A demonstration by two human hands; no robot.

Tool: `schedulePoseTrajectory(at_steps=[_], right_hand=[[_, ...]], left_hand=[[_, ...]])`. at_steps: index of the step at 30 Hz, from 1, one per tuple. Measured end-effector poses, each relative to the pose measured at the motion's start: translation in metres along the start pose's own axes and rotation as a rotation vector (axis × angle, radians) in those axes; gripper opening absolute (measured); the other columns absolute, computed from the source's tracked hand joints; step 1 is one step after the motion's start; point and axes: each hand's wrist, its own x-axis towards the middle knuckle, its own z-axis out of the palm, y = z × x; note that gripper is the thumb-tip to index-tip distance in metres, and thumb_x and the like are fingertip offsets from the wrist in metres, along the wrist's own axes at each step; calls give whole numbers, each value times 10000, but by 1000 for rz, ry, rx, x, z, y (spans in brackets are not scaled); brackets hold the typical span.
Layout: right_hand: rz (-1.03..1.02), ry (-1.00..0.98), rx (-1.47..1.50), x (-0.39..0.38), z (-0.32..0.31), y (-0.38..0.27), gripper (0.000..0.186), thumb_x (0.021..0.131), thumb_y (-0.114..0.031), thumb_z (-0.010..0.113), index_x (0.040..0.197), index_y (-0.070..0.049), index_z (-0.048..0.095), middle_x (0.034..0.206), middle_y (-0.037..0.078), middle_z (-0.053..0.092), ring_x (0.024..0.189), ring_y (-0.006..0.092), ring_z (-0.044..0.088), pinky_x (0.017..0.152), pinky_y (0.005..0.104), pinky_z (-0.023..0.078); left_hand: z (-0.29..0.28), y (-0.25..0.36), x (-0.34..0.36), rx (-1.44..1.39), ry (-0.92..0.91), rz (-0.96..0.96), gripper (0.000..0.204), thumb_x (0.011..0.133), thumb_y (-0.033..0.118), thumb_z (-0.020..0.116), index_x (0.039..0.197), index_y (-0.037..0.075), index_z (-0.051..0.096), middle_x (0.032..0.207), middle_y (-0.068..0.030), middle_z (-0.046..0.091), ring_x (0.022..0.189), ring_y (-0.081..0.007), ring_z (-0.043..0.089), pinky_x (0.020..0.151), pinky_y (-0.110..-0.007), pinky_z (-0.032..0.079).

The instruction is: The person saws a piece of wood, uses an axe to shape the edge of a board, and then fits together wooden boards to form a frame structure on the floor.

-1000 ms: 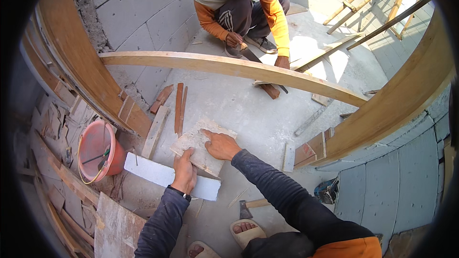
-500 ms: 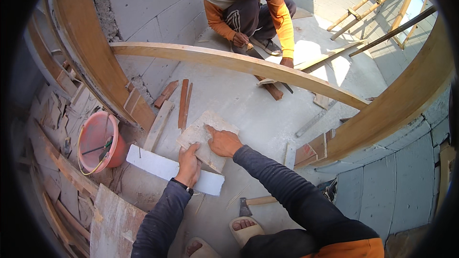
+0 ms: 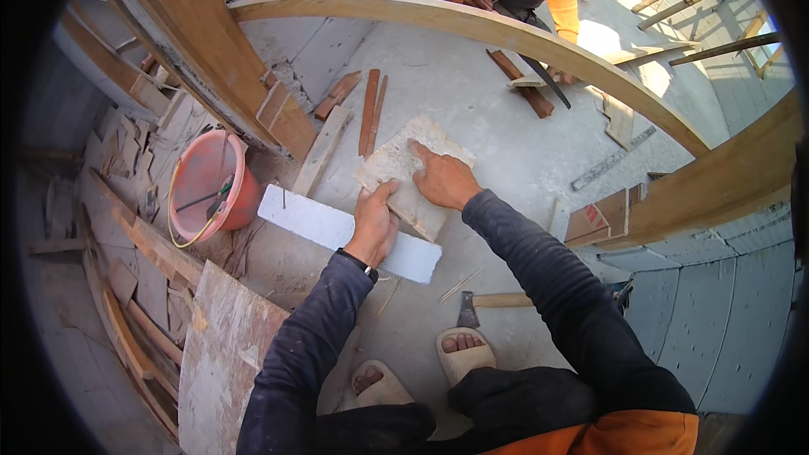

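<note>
Near the white block [image 3: 316, 223], my left hand [image 3: 375, 223] grips the pale board [image 3: 404, 170] and my right hand [image 3: 445, 179] points at it, its curled fingers too hidden to tell — a loose grip could drop it by my toes [image 3: 462, 342]. An axe [image 3: 497, 300] lies close, a pink bucket [image 3: 241, 202] sits left, and a curved beam [image 3: 472, 21] bars the way

Board [image 3: 413, 200]: short, flat, roughly rectangular; pale grey-brown, face scuffed and mottled. Hand-held, broad face up, set obliquely, one corner toward frame top. Position: just above frame centre.
</note>
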Motion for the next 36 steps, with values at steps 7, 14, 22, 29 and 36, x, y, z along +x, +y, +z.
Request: schedulePoseTrajectory(at_steps=[7,14,22,29,36], right_hand=[[95,49,68,21,0,32,693,936,-282,535,1595,-81,464,1158,328,731,1097,477,709,1002,525,541],[-56,76,94,-9,0,9,584,951,-302,568,1495,-91,592,1016,290,759,981,471,734,945,543,558],[278,739,291,-66,-25,71,780,997,-312,679,1645,-42,338,1583,277,427,1436,407,452,1215,482,346],[129,524,722,-110,-42,61,859,1010,-489,678,1650,-24,344,1580,260,478,1466,377,462,1191,478,406],[6,484,923,-122,-46,50,471,1066,-281,686,1441,-6,608,1388,124,641,1258,222,632,1011,342,544]], left_hand=[[14,-5,-7,-53,-19,-61,477,1026,46,599,1475,19,441,1437,-123,587,1335,-254,586,1177,-401,459],[20,-2,-9,-49,-36,-36,478,1045,46,529,1512,10,434,1503,-152,567,1398,-284,558,1224,-436,417],[13,27,-21,-98,-111,-88,459,1036,93,578,1464,-35,475,1461,-175,598,1356,-293,596,1204,-452,437],[-2,82,-62,191,-258,-29,410,1006,57,635,1402,-19,562,1342,-155,684,1260,-254,663,1146,-428,488],[30,150,-112,765,-625,251,531,896,-79,692,1412,48,688,1607,-183,527,1519,-302,460,1259,-442,348]])
